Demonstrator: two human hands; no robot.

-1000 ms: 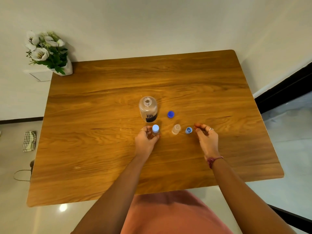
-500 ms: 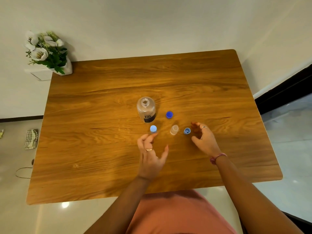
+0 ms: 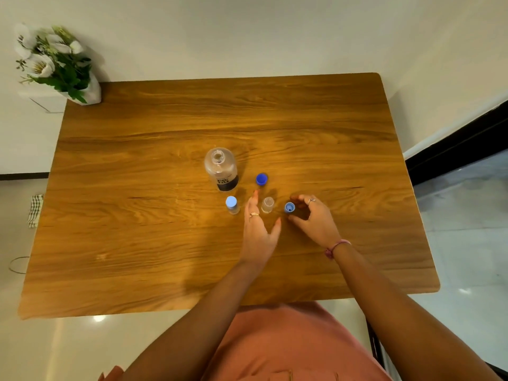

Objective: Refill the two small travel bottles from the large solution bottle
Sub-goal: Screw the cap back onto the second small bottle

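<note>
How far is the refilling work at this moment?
Done: the large bottle stands uncapped, its blue cap beside it; one travel bottle is capped. In hand: the left hand reaches beside the open travel bottle, and the right hand curls around the small cap. Left: capping this bottle and the large one. Fill levels cannot be judged.

Tabletop (image 3: 165,243): large bottle (image 3: 220,169) centre; loose cap (image 3: 261,179) right of it; capped small bottle (image 3: 231,204), open small bottle (image 3: 267,204), second cap (image 3: 289,207) in front, left to right.
</note>
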